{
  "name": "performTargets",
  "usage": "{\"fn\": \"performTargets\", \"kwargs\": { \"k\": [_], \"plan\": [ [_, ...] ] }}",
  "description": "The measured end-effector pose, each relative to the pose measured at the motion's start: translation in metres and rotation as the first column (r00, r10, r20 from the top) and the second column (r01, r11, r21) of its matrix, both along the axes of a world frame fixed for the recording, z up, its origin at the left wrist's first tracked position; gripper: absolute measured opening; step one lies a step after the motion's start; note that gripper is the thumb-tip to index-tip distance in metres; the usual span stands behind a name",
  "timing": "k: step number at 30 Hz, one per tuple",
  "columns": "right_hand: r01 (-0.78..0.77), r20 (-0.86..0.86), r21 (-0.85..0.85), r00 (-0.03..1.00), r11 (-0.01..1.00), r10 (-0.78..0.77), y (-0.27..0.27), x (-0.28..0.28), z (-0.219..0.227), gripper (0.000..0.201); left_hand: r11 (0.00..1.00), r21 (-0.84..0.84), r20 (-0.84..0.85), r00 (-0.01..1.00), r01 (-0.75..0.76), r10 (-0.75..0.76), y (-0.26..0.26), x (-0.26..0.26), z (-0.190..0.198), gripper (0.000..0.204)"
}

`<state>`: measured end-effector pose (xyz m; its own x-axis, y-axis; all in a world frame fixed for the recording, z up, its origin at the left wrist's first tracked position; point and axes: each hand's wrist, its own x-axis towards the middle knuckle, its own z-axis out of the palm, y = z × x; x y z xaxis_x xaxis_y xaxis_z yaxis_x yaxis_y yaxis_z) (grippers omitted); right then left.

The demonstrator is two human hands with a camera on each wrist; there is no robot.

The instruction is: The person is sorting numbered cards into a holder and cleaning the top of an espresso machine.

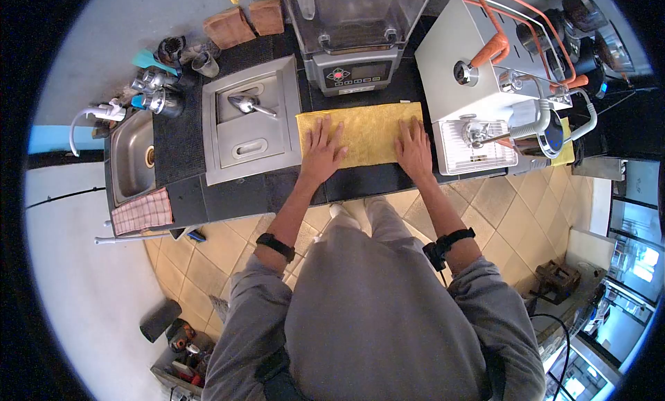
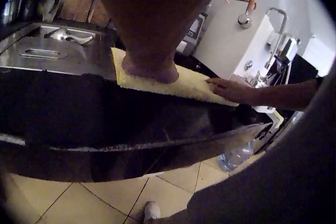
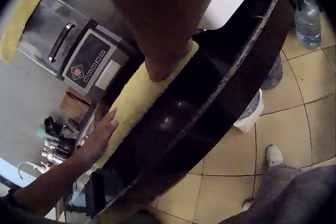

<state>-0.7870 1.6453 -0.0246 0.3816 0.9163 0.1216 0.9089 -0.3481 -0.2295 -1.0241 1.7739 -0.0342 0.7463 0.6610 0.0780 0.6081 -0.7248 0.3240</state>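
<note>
Left hand (image 1: 321, 151): fingers spread, palm pressed flat on the left end of the yellow cloth (image 1: 367, 132). Right hand (image 1: 414, 148): fingers spread, flat on the cloth's right end. The cloth lies stretched between both hands on the dark table (image 1: 360, 182), directly in front of the blender base (image 1: 352, 72) beyond the fingertips. Step in hand, by judgement: smoothing the cloth flat. A next move would call for even pressure from both palms.

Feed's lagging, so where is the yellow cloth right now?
In the head view the yellow cloth lies flat on the dark counter before the blender, under both hands: left hand, right hand.
</note>
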Motion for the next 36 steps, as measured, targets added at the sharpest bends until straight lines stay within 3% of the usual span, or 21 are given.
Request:
{"fn": "performTargets", "kwargs": {
  "k": [3, 7, 9, 13, 16, 18, 22, 24, 25, 28, 30, 31, 33, 34, 36],
  "plan": [
    [-0.019, -0.005, 0.030, 1.000, 0.999, 0.020, -0.006, -0.001, 0.001, 0.056, 0.999, 0.045, 0.067, 0.998, 0.014, -0.017, -0.006, -0.003, -0.004, 0.065],
    [-0.037, -0.033, 0.103, 0.999, 0.994, 0.041, -0.016, -0.005, 0.004, 0.056, 0.999, 0.032, 0.030, 1.000, 0.005, -0.006, -0.015, -0.007, -0.001, 0.065],
    [0.088, -0.042, 0.024, 0.995, 0.996, -0.087, -0.023, -0.009, 0.005, 0.064, 0.998, 0.062, 0.009, 1.000, -0.020, 0.020, -0.022, -0.008, 0.002, 0.067],
    [0.163, -0.094, -0.059, 0.981, 0.985, -0.168, -0.027, -0.008, 0.013, 0.077, 1.000, 0.021, 0.079, 0.997, -0.014, 0.012, -0.040, 0.008, 0.007, 0.067],
    [0.287, -0.220, -0.089, 0.928, 0.954, -0.300, -0.018, -0.002, 0.015, 0.086, 1.000, -0.010, 0.151, 0.988, 0.024, -0.023, -0.051, 0.021, 0.006, 0.067],
    [0.323, -0.330, -0.147, 0.875, 0.935, -0.354, -0.013, 0.007, 0.003, 0.074, 0.995, 0.095, 0.036, 0.999, 0.031, -0.034, -0.055, 0.023, 0.001, 0.066],
    [0.221, -0.394, -0.165, 0.879, 0.961, -0.269, -0.008, 0.016, 0.006, 0.056, 0.993, 0.115, 0.073, 0.997, 0.020, -0.029, -0.059, 0.020, -0.002, 0.066],
    [0.338, -0.624, -0.140, 0.700, 0.931, -0.347, 0.009, 0.001, 0.033, 0.046, 0.993, 0.116, 0.104, 0.994, 0.008, -0.020, -0.059, 0.021, 0.003, 0.065],
    [0.333, -0.622, -0.144, 0.702, 0.932, -0.346, 0.015, -0.011, 0.050, 0.046, 0.994, 0.111, 0.105, 0.994, 0.002, -0.014, -0.058, 0.021, 0.001, 0.065],
    [0.272, -0.652, -0.028, 0.725, 0.962, -0.224, 0.032, -0.051, 0.081, 0.044, 0.997, 0.058, 0.143, 0.988, 0.050, -0.058, -0.050, 0.016, -0.001, 0.062],
    [0.171, -0.495, 0.210, 0.867, 0.963, -0.046, 0.042, -0.076, 0.085, 0.044, 0.997, -0.080, 0.317, 0.947, -0.023, 0.047, -0.044, 0.001, 0.003, 0.057],
    [0.167, -0.497, 0.211, 0.867, 0.963, -0.042, 0.045, -0.091, 0.091, 0.044, 0.997, -0.079, 0.315, 0.948, -0.027, 0.051, -0.042, -0.008, -0.001, 0.057],
    [0.052, -0.583, -0.027, 0.810, 0.998, -0.058, 0.051, -0.121, 0.100, 0.054, 0.942, -0.283, 0.484, 0.821, -0.181, 0.303, -0.038, -0.029, -0.006, 0.049],
    [0.049, -0.585, -0.025, 0.809, 0.998, -0.054, 0.052, -0.134, 0.085, 0.054, 0.929, -0.303, 0.555, 0.753, -0.214, 0.354, -0.036, -0.038, 0.001, 0.044],
    [-0.142, -0.630, 0.325, 0.705, 0.935, 0.326, 0.051, -0.154, 0.049, 0.042, 0.887, -0.386, 0.549, 0.710, -0.252, 0.441, -0.037, -0.056, 0.016, 0.043]
  ]
}}
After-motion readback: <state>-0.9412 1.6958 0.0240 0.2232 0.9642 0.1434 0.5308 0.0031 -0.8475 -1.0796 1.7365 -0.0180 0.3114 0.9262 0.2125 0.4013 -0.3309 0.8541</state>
